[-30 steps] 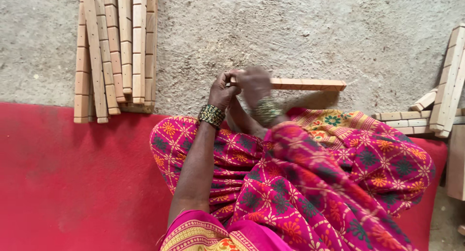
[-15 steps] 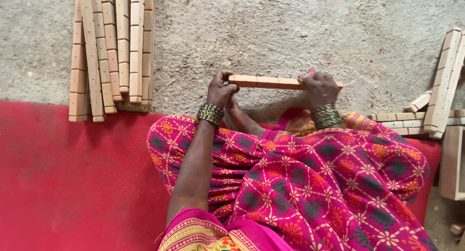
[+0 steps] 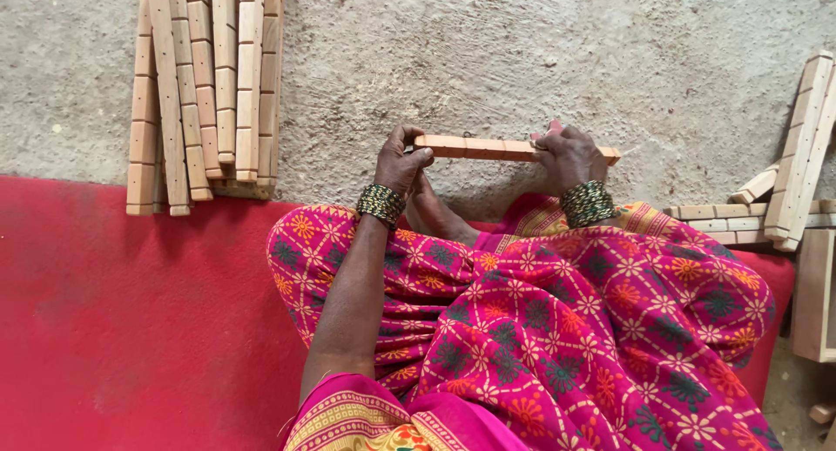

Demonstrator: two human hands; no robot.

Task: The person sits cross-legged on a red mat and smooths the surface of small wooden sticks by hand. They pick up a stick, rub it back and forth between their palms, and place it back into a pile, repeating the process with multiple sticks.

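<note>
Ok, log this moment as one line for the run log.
left hand: grips wooden strip end | right hand: grips other end | strip level above lap | strip pile on floor, left

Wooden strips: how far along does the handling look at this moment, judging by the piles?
Looks done: a row of wooden strips lies side by side on the left. In hand: one wooden strip, level, left hand at one end, right hand near the other. Seemingly left: a looser pile of strips on the right, though that is a guess.

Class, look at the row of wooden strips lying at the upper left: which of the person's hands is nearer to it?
Left. The left hand grips the held strip's end nearest the row of wooden strips; the right hand grips farther away.
</note>
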